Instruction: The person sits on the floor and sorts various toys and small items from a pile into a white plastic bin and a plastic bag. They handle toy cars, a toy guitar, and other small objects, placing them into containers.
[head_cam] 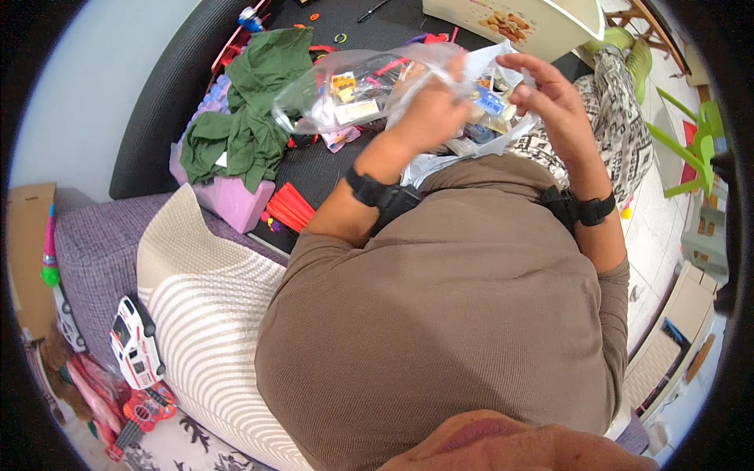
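A clear plastic bag point(306, 97) stretches leftward from my left hand point(439, 112), whose fingers are closed on its gathered film. Beneath and beside it, a white plastic bag point(500, 141) lies open near my lap, holding several small packets, one with a blue label point(489, 101). My right hand point(548, 91) is raised over that bag's right side, fingers curled and apart; whether it touches the bag's edge is unclear. Through the clear film show an orange-yellow packet point(344, 85) and a white packet point(357, 112).
A green cloth point(253, 112) lies over a pink box point(235, 203) at left, near red strips point(290, 207). A cream bin point(512, 23) stands beyond the bags. Small toys and a black pen point(372, 12) lie on the dark surface. A toy ambulance point(136, 344) rests at lower left.
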`<action>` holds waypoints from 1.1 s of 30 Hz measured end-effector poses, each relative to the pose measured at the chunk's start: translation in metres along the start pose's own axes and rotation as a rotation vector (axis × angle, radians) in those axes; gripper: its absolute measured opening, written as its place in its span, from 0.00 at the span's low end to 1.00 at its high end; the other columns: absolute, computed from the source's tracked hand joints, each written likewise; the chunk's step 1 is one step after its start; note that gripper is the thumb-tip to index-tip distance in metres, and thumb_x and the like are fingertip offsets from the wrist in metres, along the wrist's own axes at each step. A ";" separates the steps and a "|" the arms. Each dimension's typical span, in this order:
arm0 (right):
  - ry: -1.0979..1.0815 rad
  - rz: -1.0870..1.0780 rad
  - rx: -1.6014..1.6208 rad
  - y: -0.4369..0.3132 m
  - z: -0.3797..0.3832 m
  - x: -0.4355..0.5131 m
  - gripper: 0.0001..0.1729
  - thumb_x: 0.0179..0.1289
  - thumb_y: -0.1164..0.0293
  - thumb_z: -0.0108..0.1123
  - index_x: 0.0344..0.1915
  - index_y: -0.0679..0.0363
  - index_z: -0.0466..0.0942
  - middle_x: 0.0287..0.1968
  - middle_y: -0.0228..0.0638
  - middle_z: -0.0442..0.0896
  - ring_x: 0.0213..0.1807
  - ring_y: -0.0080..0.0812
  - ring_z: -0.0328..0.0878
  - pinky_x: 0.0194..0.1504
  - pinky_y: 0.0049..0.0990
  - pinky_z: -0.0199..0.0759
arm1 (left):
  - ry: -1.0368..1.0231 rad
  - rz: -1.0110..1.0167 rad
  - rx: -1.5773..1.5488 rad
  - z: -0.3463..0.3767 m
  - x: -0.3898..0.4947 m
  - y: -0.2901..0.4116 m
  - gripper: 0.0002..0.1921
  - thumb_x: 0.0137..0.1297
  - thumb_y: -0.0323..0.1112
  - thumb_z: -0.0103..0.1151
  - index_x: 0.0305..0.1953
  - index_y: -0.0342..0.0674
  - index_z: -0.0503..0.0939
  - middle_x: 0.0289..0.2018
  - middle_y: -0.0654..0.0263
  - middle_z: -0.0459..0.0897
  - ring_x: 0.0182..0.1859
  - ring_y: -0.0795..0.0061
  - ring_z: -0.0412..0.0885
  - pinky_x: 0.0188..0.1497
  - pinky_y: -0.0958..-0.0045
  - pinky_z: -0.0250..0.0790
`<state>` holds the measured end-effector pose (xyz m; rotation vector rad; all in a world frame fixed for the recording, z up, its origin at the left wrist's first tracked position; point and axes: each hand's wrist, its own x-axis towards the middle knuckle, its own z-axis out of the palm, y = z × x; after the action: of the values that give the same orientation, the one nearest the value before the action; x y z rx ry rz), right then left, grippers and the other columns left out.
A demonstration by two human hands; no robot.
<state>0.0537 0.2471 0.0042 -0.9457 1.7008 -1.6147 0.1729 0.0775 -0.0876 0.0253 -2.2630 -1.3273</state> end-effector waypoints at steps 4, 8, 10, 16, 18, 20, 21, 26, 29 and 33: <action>-0.095 -0.122 -0.692 0.006 0.027 0.016 0.27 0.59 0.58 0.67 0.52 0.65 0.75 0.41 0.40 0.80 0.33 0.30 0.77 0.37 0.29 0.73 | -0.275 -0.083 0.091 0.004 0.000 0.027 0.29 0.55 0.27 0.54 0.61 0.31 0.66 0.51 0.43 0.75 0.56 0.46 0.74 0.58 0.60 0.68; -0.065 -0.282 -0.805 0.017 0.039 0.027 0.19 0.58 0.63 0.66 0.42 0.66 0.77 0.37 0.44 0.80 0.31 0.38 0.78 0.35 0.32 0.73 | -0.254 -0.038 -0.015 -0.019 -0.009 0.018 0.26 0.53 0.25 0.53 0.57 0.32 0.71 0.52 0.45 0.75 0.55 0.47 0.75 0.57 0.62 0.69; 0.011 -0.284 -0.766 0.021 0.041 0.031 0.16 0.59 0.65 0.65 0.40 0.66 0.77 0.37 0.45 0.80 0.31 0.39 0.79 0.34 0.32 0.73 | -0.116 0.147 -0.070 -0.030 -0.014 0.000 0.21 0.52 0.22 0.51 0.51 0.33 0.77 0.47 0.51 0.79 0.49 0.55 0.80 0.54 0.65 0.72; 0.091 -0.212 -0.648 0.024 0.035 0.032 0.15 0.61 0.67 0.64 0.43 0.66 0.78 0.30 0.38 0.80 0.26 0.27 0.76 0.32 0.26 0.72 | -0.280 -0.216 0.436 -0.100 -0.024 -0.101 0.24 0.48 0.30 0.63 0.51 0.39 0.78 0.49 0.56 0.81 0.52 0.60 0.79 0.57 0.66 0.69; 0.100 -0.203 -0.638 0.024 0.034 0.032 0.16 0.61 0.66 0.64 0.43 0.66 0.78 0.30 0.38 0.81 0.26 0.27 0.76 0.32 0.26 0.72 | -0.463 -0.254 0.646 -0.110 -0.025 -0.133 0.34 0.40 0.34 0.71 0.56 0.41 0.74 0.52 0.54 0.80 0.55 0.56 0.77 0.59 0.63 0.69; 0.088 -0.204 -0.611 0.026 0.035 0.032 0.15 0.61 0.66 0.63 0.42 0.66 0.78 0.31 0.38 0.81 0.27 0.27 0.75 0.32 0.26 0.71 | -0.649 -0.403 0.720 -0.116 -0.023 -0.158 0.42 0.33 0.37 0.75 0.58 0.42 0.72 0.53 0.52 0.79 0.56 0.54 0.76 0.58 0.61 0.69; 0.086 -0.193 -0.626 0.027 0.035 0.032 0.15 0.60 0.66 0.63 0.42 0.66 0.78 0.31 0.38 0.81 0.28 0.28 0.75 0.33 0.26 0.71 | -0.664 -0.442 0.712 -0.117 -0.020 -0.166 0.44 0.31 0.38 0.77 0.58 0.42 0.72 0.54 0.52 0.79 0.56 0.53 0.77 0.57 0.60 0.70; 0.071 -0.205 -0.610 0.034 0.035 0.035 0.13 0.60 0.67 0.63 0.41 0.64 0.79 0.32 0.38 0.81 0.29 0.31 0.76 0.34 0.28 0.71 | -0.783 -0.583 0.830 -0.112 -0.003 -0.179 0.38 0.38 0.37 0.71 0.57 0.41 0.72 0.53 0.51 0.79 0.55 0.53 0.78 0.53 0.58 0.73; 0.085 -0.201 -0.616 0.034 0.030 0.034 0.13 0.60 0.68 0.63 0.41 0.65 0.79 0.32 0.38 0.81 0.29 0.31 0.76 0.34 0.28 0.71 | -0.834 -0.618 0.789 -0.114 0.006 -0.178 0.36 0.42 0.35 0.65 0.60 0.42 0.70 0.54 0.50 0.79 0.56 0.53 0.77 0.55 0.58 0.72; 0.101 -0.158 -0.535 0.032 0.026 0.032 0.13 0.61 0.68 0.63 0.42 0.65 0.78 0.31 0.38 0.81 0.30 0.29 0.76 0.34 0.27 0.71 | -0.806 -0.668 0.835 -0.120 0.010 -0.177 0.34 0.44 0.34 0.64 0.59 0.43 0.72 0.53 0.51 0.79 0.56 0.52 0.78 0.55 0.57 0.72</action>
<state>0.0545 0.2064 -0.0285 -1.2931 2.2360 -1.3365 0.1753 -0.1142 -0.1819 0.6935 -3.5720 -0.5469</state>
